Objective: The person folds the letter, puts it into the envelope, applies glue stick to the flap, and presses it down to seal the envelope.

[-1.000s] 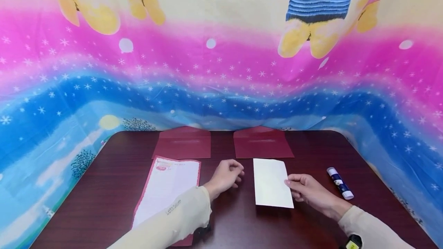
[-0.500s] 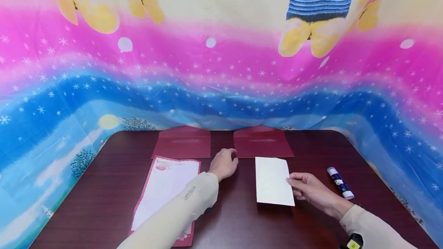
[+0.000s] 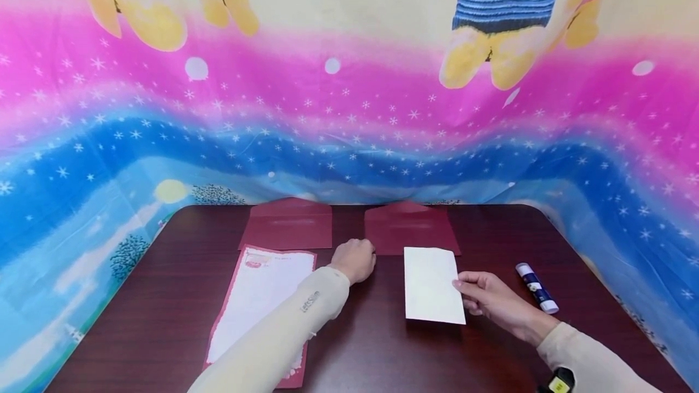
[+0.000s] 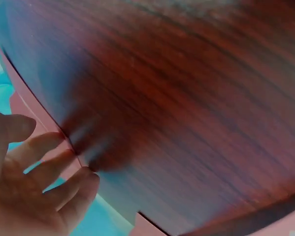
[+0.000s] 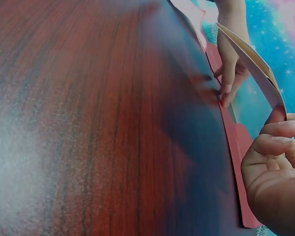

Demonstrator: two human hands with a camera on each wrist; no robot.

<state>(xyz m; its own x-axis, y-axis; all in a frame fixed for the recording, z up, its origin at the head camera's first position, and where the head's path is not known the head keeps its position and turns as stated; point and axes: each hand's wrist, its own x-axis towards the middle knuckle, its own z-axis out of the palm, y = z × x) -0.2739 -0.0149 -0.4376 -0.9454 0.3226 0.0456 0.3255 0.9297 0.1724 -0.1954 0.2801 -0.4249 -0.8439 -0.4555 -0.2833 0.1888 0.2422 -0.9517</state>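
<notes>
My left hand is at the near left corner of the right-hand dark red envelope, its flap pointing to the table's back edge. In the left wrist view the loosely bent fingers have their tips right at the edge of a red paper strip. My right hand pinches a folded cream sheet of paper by its right edge, thumb on top, and holds it above the table. The right wrist view shows that folded paper edge-on, its layers slightly parted.
A second red envelope lies at the back left. In front of it is white letter paper with a red border, partly under my left sleeve. A glue stick lies at the right on the dark wooden table.
My left hand has moved from mid-table to the right-hand envelope, which has shifted slightly left and nearer. My right hand still holds the folded paper, almost unmoved.
</notes>
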